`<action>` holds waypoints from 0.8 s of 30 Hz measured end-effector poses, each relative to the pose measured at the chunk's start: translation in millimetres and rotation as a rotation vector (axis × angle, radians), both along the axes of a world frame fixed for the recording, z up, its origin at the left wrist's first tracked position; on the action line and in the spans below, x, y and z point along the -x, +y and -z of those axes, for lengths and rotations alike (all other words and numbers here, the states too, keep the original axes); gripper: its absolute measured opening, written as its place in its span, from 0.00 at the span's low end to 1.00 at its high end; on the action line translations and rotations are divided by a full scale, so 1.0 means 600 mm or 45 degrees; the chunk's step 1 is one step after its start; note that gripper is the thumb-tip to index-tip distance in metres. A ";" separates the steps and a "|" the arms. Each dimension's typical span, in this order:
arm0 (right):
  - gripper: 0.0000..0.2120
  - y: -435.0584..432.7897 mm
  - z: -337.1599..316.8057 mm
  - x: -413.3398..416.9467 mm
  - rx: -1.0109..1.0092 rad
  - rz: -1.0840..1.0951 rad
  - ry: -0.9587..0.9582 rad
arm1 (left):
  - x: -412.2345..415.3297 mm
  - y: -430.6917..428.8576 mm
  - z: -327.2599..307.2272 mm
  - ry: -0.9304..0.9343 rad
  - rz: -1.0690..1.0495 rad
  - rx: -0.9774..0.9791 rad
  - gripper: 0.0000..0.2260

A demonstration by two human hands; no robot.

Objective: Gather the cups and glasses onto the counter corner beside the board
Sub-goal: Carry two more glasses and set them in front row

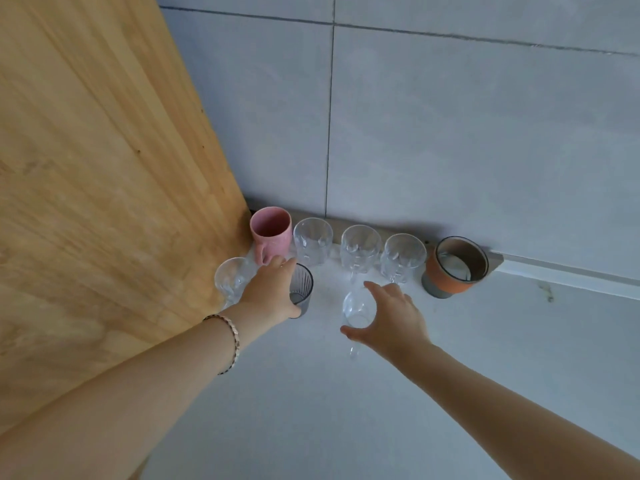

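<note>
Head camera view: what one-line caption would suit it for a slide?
Left hand grips a grey ribbed tumbler, right hand a clear stemmed glass, beside a pink mug.

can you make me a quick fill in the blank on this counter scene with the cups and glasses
1. The pink speckled mug stands right beside the tall ____ board.
2. The left hand grips a ____ ribbed glass tumbler.
3. The right hand holds a clear ____ glass.
4. The cup with the orange sleeve and grey base stands at the ____ end of the row.

Missing words: wooden; grey; stemmed; right
</note>
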State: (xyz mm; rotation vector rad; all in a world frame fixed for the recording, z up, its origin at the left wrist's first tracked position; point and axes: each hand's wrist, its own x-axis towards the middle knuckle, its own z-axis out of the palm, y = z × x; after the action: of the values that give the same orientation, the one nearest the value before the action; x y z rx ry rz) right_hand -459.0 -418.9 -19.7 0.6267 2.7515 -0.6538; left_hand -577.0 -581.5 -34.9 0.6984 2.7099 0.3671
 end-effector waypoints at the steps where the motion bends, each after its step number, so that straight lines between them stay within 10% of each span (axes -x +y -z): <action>1: 0.41 -0.007 0.005 0.013 0.001 -0.007 -0.006 | 0.002 -0.002 0.001 -0.002 0.010 -0.013 0.36; 17: 0.52 -0.035 0.032 0.037 0.013 -0.099 -0.101 | -0.028 -0.013 -0.014 0.166 0.109 -0.043 0.37; 21: 0.34 0.023 0.016 -0.038 0.028 -0.126 -0.261 | -0.075 -0.003 -0.047 0.442 0.307 -0.003 0.32; 24: 0.21 0.069 0.000 -0.117 0.084 -0.139 -0.451 | -0.145 0.029 -0.084 0.118 0.374 0.076 0.12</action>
State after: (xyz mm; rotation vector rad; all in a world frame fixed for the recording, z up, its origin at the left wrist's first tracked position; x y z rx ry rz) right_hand -388.7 -377.7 -20.0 0.5165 2.4064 -0.5471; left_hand -489.9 -564.1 15.4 1.1013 2.6353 0.1853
